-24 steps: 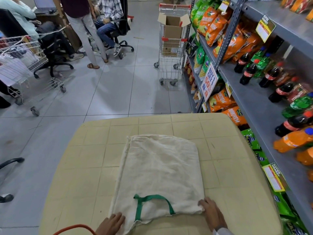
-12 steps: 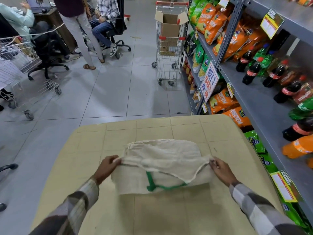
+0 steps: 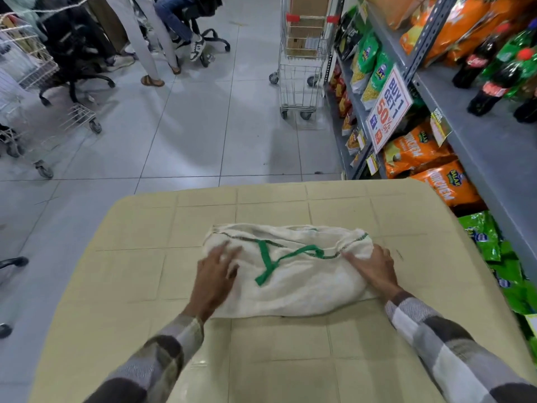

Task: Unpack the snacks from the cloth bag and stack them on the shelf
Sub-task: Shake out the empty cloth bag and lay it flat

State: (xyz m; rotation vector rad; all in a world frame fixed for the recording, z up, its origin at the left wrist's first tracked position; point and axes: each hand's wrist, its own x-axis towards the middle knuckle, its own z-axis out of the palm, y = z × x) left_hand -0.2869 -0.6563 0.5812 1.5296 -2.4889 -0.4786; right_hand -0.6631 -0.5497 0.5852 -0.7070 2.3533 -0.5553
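Note:
An off-white cloth bag with a green handle lies folded in half and flat on the beige tiled table. My left hand rests flat on the bag's left part, fingers spread and slightly blurred. At the bag's right end my right hand presses down, fingers apart. Neither hand grips anything. Orange snack packs and green snack packs fill the grey shelf on the right. No snack shows on the table or inside the bag.
Cola and green soda bottles stand on an upper shelf level. A "buy 1 get 1" sign hangs off the rack. A trolley with a cardboard box stands ahead, another trolley at far left. People and office chairs occupy the back.
The bag lay flat and full length a second ago. Both hands lifted its near edge and folded it over away from me, and now rest flat on the folded bag.

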